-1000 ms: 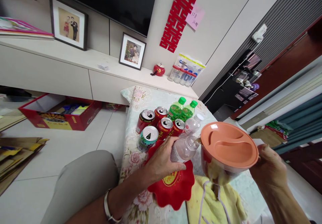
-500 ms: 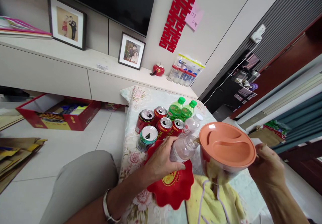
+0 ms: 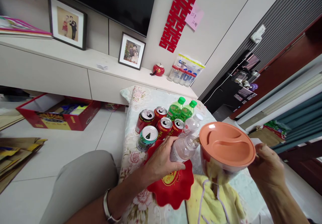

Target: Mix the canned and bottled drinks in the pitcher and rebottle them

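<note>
My left hand (image 3: 163,160) is wrapped round a clear plastic bottle (image 3: 184,147), tilted with its uncapped mouth toward the pitcher. In my right hand (image 3: 268,163) is the handle side of a clear pitcher (image 3: 218,170) with an orange lid (image 3: 226,143). The pitcher's spout meets the bottle's mouth, and liquid seems to run between them. Brownish liquid shows inside the pitcher. Beneath the bottle lies a red scalloped plate (image 3: 184,187). A yellow cloth with purple cords (image 3: 213,204) lies below the pitcher.
Several opened drink cans (image 3: 164,125), two green-capped bottles (image 3: 176,108) and a white-capped clear bottle (image 3: 193,123) stand behind my left hand on the flowered tablecloth (image 3: 136,143). A cabinet ledge (image 3: 110,66) runs along the wall. A red box (image 3: 60,116) sits on the floor at left.
</note>
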### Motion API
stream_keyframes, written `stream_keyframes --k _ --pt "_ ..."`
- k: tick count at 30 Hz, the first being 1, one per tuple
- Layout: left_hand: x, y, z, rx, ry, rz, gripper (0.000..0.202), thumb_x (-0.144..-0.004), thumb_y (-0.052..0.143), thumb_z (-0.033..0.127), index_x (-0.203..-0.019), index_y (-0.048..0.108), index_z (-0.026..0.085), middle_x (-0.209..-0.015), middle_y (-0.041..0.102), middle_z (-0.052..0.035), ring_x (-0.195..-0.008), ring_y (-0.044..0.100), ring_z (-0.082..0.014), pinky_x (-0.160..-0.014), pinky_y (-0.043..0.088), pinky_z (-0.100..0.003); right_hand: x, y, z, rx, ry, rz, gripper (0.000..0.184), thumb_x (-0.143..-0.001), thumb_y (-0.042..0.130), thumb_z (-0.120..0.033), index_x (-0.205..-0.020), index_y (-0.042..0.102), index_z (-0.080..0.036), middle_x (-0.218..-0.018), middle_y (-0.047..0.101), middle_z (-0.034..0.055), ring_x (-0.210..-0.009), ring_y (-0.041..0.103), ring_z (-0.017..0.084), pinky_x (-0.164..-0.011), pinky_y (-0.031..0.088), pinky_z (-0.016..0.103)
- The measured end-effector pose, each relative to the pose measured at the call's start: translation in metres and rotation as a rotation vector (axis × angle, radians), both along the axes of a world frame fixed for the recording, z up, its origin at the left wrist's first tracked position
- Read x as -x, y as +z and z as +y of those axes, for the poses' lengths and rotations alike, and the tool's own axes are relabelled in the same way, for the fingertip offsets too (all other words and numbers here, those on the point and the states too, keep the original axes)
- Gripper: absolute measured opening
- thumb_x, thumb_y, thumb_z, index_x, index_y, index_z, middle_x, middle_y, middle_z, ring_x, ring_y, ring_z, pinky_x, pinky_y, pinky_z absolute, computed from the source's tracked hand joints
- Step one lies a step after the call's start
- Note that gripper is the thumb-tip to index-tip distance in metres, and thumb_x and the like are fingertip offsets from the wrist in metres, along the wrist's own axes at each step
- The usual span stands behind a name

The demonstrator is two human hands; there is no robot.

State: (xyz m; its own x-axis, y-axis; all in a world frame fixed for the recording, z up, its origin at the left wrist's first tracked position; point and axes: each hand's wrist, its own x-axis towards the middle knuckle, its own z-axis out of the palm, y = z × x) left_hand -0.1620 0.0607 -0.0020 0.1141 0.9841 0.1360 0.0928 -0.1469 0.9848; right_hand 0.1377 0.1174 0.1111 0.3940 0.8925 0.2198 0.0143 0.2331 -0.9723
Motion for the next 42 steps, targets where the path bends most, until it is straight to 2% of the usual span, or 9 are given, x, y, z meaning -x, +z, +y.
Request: stream_keyframes --k 6,12,18,27,33,37,42 --pt "0.0 -0.002 0.0005 -0.016 0.008 0.001 0.07 -0.063 0.087 0.013 -0.125 0.056 0.025 -0.128 0.067 -0.0054 -0.119 0.064 -0.029 -0.104 0.049 -0.042 -0.0023 -0.0004 -0.0005 0.015 0.024 -0.005 0.044 -0.043 0.094 -0.034 -0.057 0.054 -0.021 -0.052 0.036 -0.0079 -0.047 0.03 0.007 -0.04 0.027 0.024" --pt "-0.0002 -0.0026 0.0008 -0.003 0.009 -0.002 0.071 -0.063 0.087 0.014 -0.126 0.056 0.024 -0.129 0.067 -0.0058 -0.12 0.064 -0.0299 -0.105 0.049 -0.042 -0.0064 -0.0034 0.0009 0.012 0.044 -0.024 0.048 -0.05 0.093 -0.036 -0.06 0.048 -0.022 -0.054 0.033 -0.0076 -0.047 0.03 0.008 -0.041 0.028 0.026" --pt "-0.0001 -0.003 0.0006 -0.014 -0.001 -0.003 0.07 -0.064 0.087 0.015 -0.126 0.055 0.025 -0.129 0.067 -0.0058 -0.12 0.064 -0.0294 -0.104 0.049 -0.042 -0.0047 -0.001 0.0018 0.023 0.03 -0.017 0.042 -0.045 0.092 -0.034 -0.055 0.053 -0.021 -0.05 0.036 -0.0067 -0.047 0.028 0.008 -0.042 0.025 0.026" --pt "-0.0001 0.0003 0.0005 -0.01 -0.005 -0.008 0.072 -0.063 0.087 0.01 -0.126 0.055 0.022 -0.129 0.066 -0.0073 -0.12 0.063 -0.0297 -0.104 0.047 -0.041 -0.0042 -0.0007 -0.0003 0.012 0.052 -0.044 0.047 -0.046 0.095 -0.038 -0.055 0.051 -0.021 -0.05 0.036 -0.0065 -0.046 0.03 0.008 -0.041 0.027 0.025" --pt "-0.0002 -0.0004 0.0005 -0.009 -0.011 -0.021 0.072 -0.064 0.087 0.009 -0.127 0.054 0.022 -0.129 0.066 -0.0068 -0.121 0.062 -0.029 -0.104 0.046 -0.04 0.0002 0.0019 -0.0002 -0.014 0.064 -0.038 0.051 -0.047 0.095 -0.038 -0.052 0.048 -0.02 -0.049 0.03 -0.0077 -0.044 0.024 0.005 -0.04 0.024 0.023" --pt "0.0001 -0.0004 0.0005 -0.003 -0.014 -0.019 0.073 -0.064 0.087 0.009 -0.128 0.054 0.022 -0.13 0.065 -0.0063 -0.121 0.062 -0.0285 -0.104 0.046 -0.04 -0.0004 0.0031 -0.0007 -0.003 0.066 -0.031 0.047 -0.044 0.096 -0.038 -0.052 0.054 -0.02 -0.048 0.036 -0.0057 -0.043 0.03 0.006 -0.039 0.027 0.024" --pt "-0.0008 -0.0011 -0.0004 -0.011 -0.013 -0.024 0.072 -0.063 0.086 0.009 -0.127 0.054 0.022 -0.129 0.065 -0.006 -0.12 0.062 -0.0283 -0.103 0.046 -0.039 -0.0033 0.0019 -0.0004 0.016 0.073 -0.027 0.043 -0.044 0.096 -0.039 -0.053 0.058 -0.021 -0.049 0.037 -0.0053 -0.044 0.031 0.008 -0.039 0.028 0.025"
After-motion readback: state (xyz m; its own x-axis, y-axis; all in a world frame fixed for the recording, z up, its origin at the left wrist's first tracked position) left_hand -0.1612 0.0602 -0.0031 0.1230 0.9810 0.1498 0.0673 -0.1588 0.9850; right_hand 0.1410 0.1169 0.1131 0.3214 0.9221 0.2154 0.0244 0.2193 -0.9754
